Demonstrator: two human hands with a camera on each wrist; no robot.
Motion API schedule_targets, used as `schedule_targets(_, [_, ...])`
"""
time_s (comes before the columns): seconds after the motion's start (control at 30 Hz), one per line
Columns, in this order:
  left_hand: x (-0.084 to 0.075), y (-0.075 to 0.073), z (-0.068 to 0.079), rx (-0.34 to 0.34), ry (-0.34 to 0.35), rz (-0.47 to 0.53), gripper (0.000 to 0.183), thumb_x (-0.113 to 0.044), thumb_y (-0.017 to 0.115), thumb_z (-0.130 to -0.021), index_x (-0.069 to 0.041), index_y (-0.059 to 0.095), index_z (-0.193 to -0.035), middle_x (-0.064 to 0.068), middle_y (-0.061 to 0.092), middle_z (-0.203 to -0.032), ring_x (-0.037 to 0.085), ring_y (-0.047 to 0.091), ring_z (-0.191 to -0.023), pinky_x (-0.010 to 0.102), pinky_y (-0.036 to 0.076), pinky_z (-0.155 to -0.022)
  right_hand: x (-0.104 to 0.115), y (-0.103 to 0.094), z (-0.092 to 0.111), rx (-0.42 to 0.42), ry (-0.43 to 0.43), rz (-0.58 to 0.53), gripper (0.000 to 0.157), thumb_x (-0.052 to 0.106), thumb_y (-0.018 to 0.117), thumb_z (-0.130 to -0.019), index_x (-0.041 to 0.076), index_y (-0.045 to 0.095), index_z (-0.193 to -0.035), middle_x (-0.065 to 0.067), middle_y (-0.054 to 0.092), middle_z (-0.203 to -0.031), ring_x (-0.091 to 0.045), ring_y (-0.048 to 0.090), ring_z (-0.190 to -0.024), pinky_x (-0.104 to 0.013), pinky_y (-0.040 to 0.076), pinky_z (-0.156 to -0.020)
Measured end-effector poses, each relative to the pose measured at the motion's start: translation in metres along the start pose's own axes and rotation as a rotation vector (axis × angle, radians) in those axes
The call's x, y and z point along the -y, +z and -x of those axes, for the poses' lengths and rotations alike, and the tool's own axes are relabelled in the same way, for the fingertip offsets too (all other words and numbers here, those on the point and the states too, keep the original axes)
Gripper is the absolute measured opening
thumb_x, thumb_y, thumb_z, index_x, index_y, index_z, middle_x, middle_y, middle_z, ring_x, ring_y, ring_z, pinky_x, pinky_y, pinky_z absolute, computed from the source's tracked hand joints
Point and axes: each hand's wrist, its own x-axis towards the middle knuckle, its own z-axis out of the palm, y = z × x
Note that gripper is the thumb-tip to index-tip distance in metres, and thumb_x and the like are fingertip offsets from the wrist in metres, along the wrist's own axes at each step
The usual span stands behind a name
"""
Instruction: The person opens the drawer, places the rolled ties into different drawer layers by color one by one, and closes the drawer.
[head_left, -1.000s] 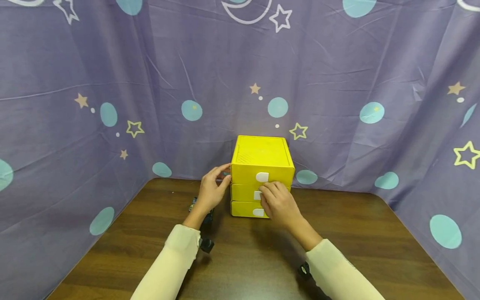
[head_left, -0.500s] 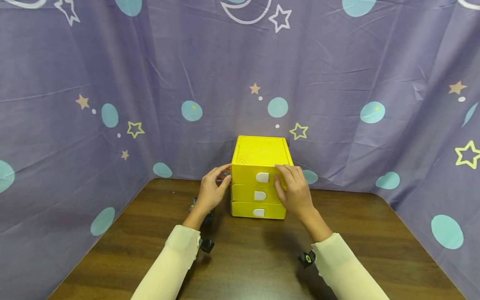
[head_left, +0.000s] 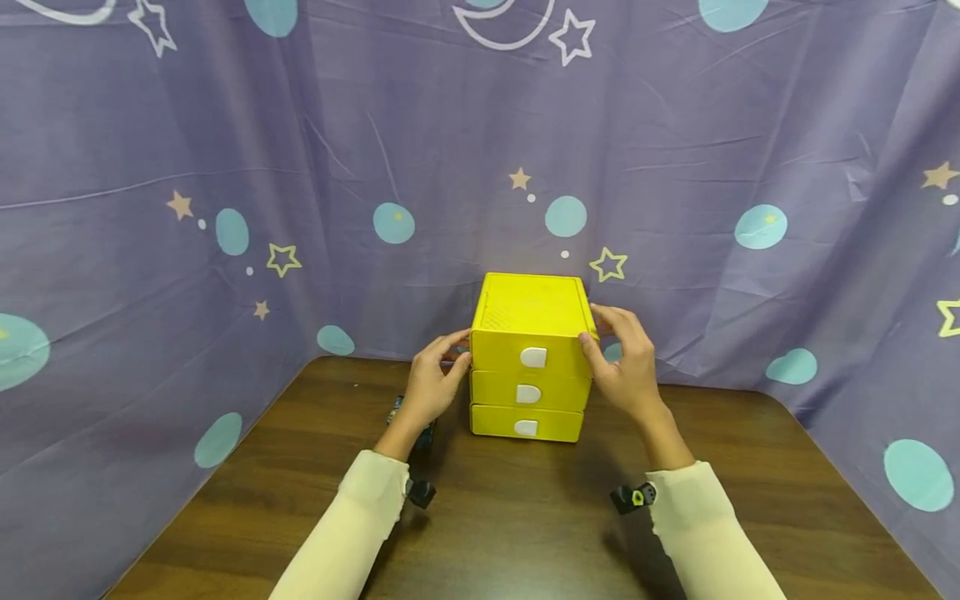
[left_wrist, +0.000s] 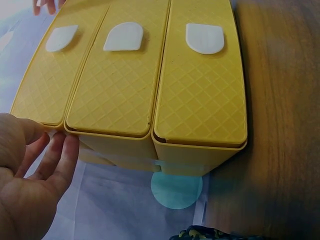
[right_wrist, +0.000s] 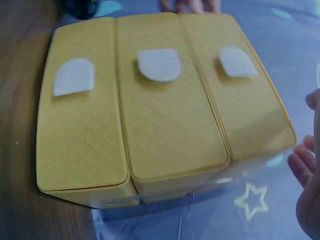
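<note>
A yellow drawer unit (head_left: 536, 304) with three stacked drawers stands on the table, each drawer front bearing a white tab handle (head_left: 528, 393). All three drawers sit closed in the head view. My left hand (head_left: 435, 383) touches the unit's left side; in the left wrist view the thumb lies at the edge of the top drawer and the fingertips (left_wrist: 70, 142) rest on the side wall. At the upper right corner is my right hand (head_left: 630, 367), thumb at the front edge and fingers extended along the right side. The right wrist view shows part of that hand beside the unit.
A dark patterned object (head_left: 424, 437) lies on the wooden table (head_left: 510, 517), partly hidden behind my left wrist. Purple cloth (head_left: 450, 125) with stars and moons hangs behind the unit and along both sides. Black wrist cameras (head_left: 420, 493) sit at both cuffs.
My right hand has moved from the middle drawer's handle up and right to the unit's upper right corner. The left hand stays at the left side. The head view has shifted slightly.
</note>
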Motion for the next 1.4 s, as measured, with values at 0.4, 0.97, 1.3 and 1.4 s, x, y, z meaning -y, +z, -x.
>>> schedule_targets(0.4, [-0.003, 0.010, 0.001, 0.022, -0.002, 0.018, 0.038, -0.013, 0.063, -0.103, -0.013, 0.062, -0.141, 0.007, 0.067, -0.117, 0.020, 0.069, -0.094, 0.040, 0.061, -0.082, 0.007, -0.025, 0.010, 0.026, 0.239, -0.315, 0.037, -0.023, 0.065, -0.086, -0.020, 0.062, -0.122, -0.041, 0.062, -0.109, -0.033, 0.068, -0.098, -0.023, 0.055, -0.091])
schedule_targets(0.97, [-0.004, 0.008, 0.007, 0.000, -0.015, 0.022, 0.037, -0.008, 0.064, -0.101, -0.008, 0.063, -0.138, 0.012, 0.068, -0.116, 0.028, 0.070, -0.093, 0.041, 0.061, -0.078, -0.010, -0.023, 0.028, 0.118, 0.247, -0.268, 0.037, -0.020, 0.070, -0.086, -0.013, 0.068, -0.123, -0.028, 0.068, -0.121, -0.006, 0.069, -0.103, -0.025, 0.056, -0.089])
schedule_targets(1.3, [-0.019, -0.004, 0.002, -0.092, 0.051, -0.063, 0.034, -0.008, 0.063, -0.101, -0.001, 0.063, -0.134, 0.013, 0.069, -0.108, 0.022, 0.071, -0.086, 0.032, 0.061, -0.071, 0.022, -0.023, 0.012, 0.129, 0.263, -0.194, 0.034, -0.018, 0.070, -0.086, -0.016, 0.067, -0.119, -0.029, 0.069, -0.119, -0.026, 0.072, -0.099, -0.039, 0.057, -0.088])
schedule_targets(1.4, [-0.024, -0.005, 0.002, -0.099, 0.088, -0.094, 0.032, -0.006, 0.063, -0.100, 0.001, 0.061, -0.132, 0.015, 0.068, -0.107, 0.022, 0.070, -0.084, 0.030, 0.060, -0.070, 0.023, -0.022, 0.011, 0.118, 0.256, -0.189, 0.034, -0.019, 0.071, -0.086, -0.016, 0.067, -0.119, -0.029, 0.069, -0.118, -0.027, 0.073, -0.098, -0.036, 0.058, -0.087])
